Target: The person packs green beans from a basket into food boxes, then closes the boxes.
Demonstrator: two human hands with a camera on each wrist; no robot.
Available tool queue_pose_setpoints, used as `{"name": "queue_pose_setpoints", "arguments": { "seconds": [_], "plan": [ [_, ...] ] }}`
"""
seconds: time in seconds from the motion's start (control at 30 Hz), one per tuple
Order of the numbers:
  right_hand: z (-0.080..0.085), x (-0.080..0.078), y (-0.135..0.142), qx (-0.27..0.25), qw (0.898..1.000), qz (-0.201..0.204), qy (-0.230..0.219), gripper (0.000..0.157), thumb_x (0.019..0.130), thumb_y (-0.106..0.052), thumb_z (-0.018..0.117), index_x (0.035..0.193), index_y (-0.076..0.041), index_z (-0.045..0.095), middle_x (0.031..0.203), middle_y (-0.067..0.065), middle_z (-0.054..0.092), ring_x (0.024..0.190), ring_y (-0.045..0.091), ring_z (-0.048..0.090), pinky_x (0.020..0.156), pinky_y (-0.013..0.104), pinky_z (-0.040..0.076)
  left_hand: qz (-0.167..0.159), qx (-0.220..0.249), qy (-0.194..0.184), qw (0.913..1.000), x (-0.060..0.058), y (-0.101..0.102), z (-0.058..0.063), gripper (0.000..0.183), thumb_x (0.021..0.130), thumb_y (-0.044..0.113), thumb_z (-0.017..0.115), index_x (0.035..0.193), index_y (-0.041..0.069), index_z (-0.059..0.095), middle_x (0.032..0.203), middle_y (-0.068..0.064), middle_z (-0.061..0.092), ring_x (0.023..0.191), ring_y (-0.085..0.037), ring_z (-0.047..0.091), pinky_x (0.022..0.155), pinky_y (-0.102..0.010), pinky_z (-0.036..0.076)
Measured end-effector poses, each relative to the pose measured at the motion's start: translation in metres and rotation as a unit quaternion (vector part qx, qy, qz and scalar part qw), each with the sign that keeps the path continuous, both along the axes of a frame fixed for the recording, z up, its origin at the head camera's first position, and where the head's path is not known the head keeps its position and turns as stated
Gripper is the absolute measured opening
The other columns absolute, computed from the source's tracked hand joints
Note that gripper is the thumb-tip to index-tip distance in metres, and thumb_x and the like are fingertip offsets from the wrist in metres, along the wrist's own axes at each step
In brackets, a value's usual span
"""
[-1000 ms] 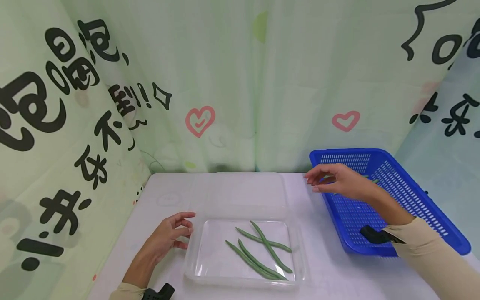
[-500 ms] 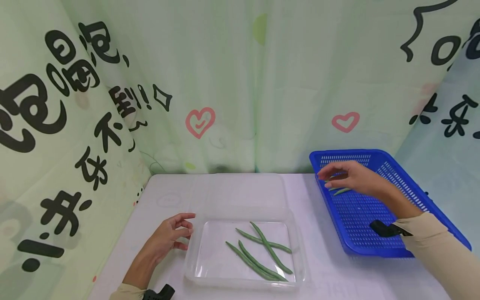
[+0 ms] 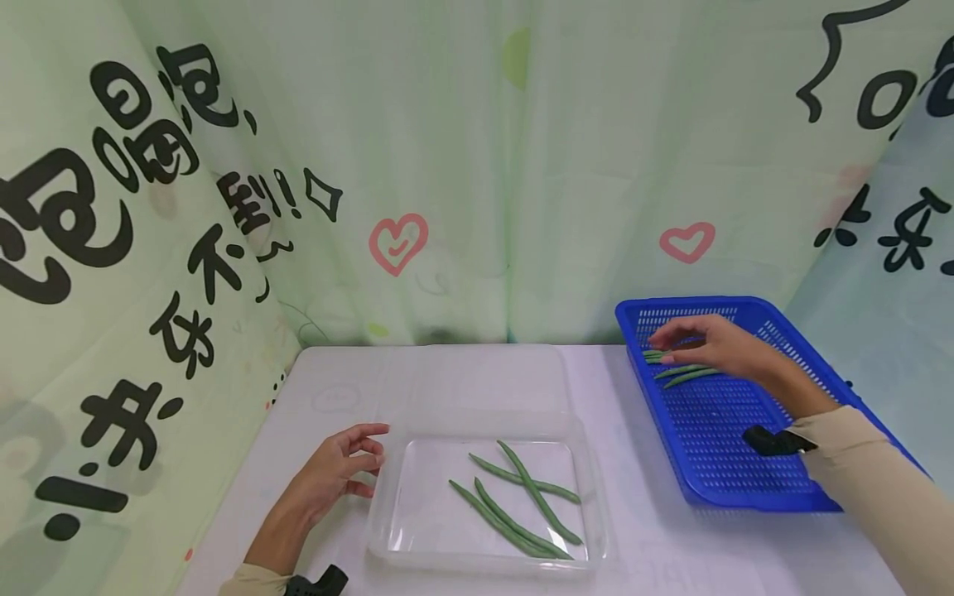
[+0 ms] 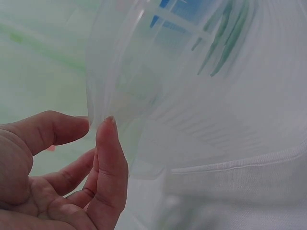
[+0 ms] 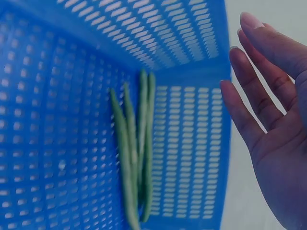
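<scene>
My left hand [image 3: 339, 463] is at the left side of a clear plastic container [image 3: 387, 521], loosely curved fingers and thumb apart at its rim. In the left wrist view the fingertips are right at the edge of the container [image 4: 124, 62]. Several green beans [image 3: 514, 530] lie on the container's floor, two of them crossing. My right hand [image 3: 719, 346] hovers over the far left part of a blue perforated basket [image 3: 753, 447], fingers slightly bent and holding nothing. Beneath it lie several green beans [image 5: 134, 153], side by side along the basket's wall.
A clear lid [image 3: 477, 377] lies flat behind the container on the white-covered table [image 3: 328, 393]. Printed curtains [image 3: 522, 207] hang behind the table and at both sides. The basket stands right of the container, with a strip of tabletop between them.
My right hand has moved rightward from the basket's left rim to above the beans inside it, and more beans show beneath. My left hand and the container stay in place.
</scene>
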State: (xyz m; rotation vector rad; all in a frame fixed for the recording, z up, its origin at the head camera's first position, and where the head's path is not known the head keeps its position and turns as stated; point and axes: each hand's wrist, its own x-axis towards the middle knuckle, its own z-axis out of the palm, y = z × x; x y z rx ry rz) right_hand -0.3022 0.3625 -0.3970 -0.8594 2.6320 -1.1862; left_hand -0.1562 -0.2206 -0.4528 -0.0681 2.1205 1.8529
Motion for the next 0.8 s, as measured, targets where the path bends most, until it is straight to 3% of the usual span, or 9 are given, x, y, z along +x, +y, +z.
{"name": "queue_pose_setpoints", "arguments": {
  "seconds": [0.3,0.53,0.8],
  "plan": [
    [-0.019,-0.012,0.022,-0.001,1.0,-0.018,0.007,0.031,0.093,-0.007,0.072,0.122,0.003,0.067,0.112,0.003,0.072,0.103,0.012,0.069,0.083,0.016,0.055,-0.002,-0.004,0.001,1.0,0.0,0.001,0.001,0.054,0.096,0.003,0.063,0.146,-0.003,0.045,0.101,-0.004,0.058,0.087,-0.023,0.063,0.062,-0.03,0.058],
    [-0.028,-0.019,0.034,0.025,0.999,-0.032,0.006,0.032,0.093,-0.006,0.072,0.123,0.004,0.066,0.117,0.019,0.069,0.104,0.017,0.067,0.083,0.015,0.053,-0.004,-0.005,0.002,1.0,0.0,0.0,0.002,0.055,0.096,0.005,0.064,0.147,-0.003,0.045,0.103,-0.004,0.057,0.088,-0.023,0.063,0.063,-0.03,0.058],
    [-0.04,-0.026,0.047,0.079,0.995,-0.061,-0.014,0.034,0.093,-0.007,0.072,0.125,0.004,0.066,0.119,0.021,0.069,0.109,0.031,0.066,0.085,0.012,0.049,-0.005,-0.004,0.001,1.0,0.0,-0.001,0.0,0.054,0.097,0.006,0.064,0.147,-0.002,0.045,0.103,-0.004,0.058,0.088,-0.022,0.062,0.063,-0.031,0.058]
  ]
}}
